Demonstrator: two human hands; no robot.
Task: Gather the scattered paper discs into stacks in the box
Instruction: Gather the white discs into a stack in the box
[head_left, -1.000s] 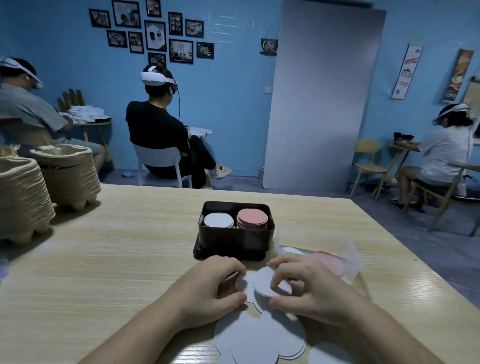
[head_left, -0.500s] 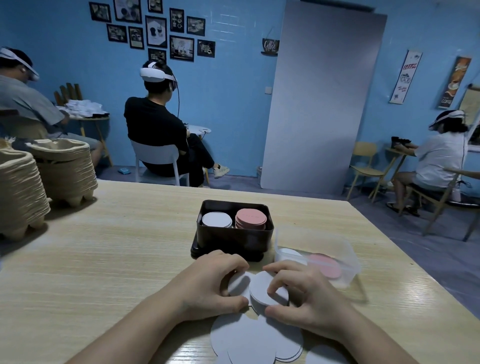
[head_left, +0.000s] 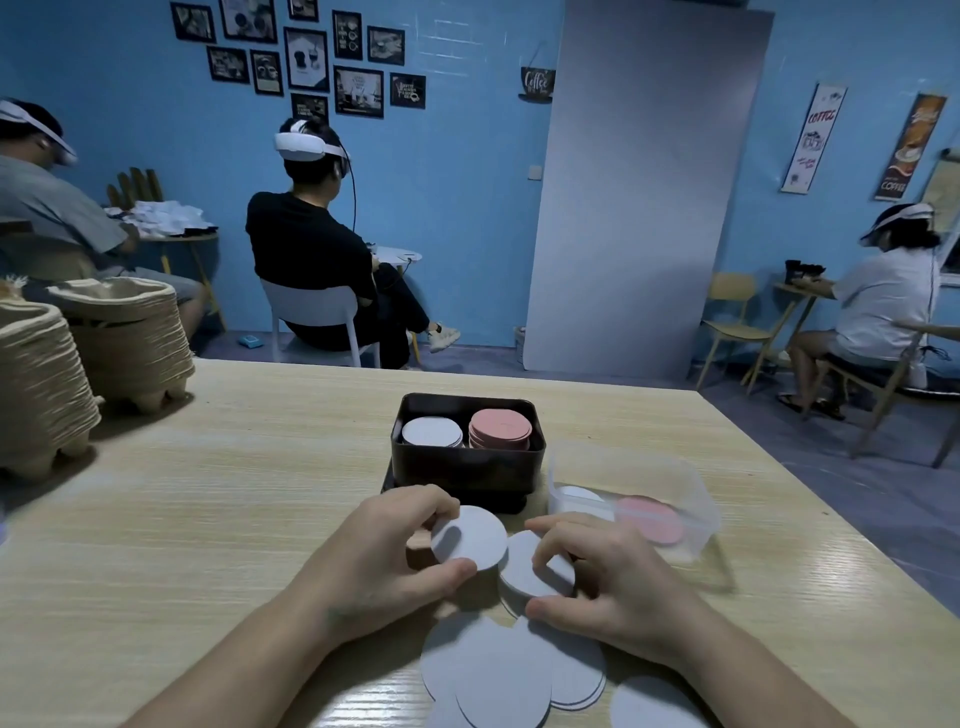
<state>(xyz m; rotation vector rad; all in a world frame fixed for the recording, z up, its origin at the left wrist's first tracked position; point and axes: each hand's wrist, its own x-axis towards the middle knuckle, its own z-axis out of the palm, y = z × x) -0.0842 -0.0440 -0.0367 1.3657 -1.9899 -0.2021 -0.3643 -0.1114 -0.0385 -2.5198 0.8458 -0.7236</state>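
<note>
discs in hand, box beyond
loose white discs (head_left: 493, 670) lie nearest; right hand (head_left: 608, 587) pinches a flat disc (head_left: 527, 569), left hand (head_left: 379, 561) pinches a raised disc (head_left: 470, 538) by the black box (head_left: 467, 467) (two stacks (head_left: 432, 432) inside); a thin edge could slip and scatter.

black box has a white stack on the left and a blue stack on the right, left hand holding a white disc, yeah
Not quite: the right stack in the black box is pink, not blue, as the head view shows. The white stack is on the left, and the left hand holds a white disc.
</note>
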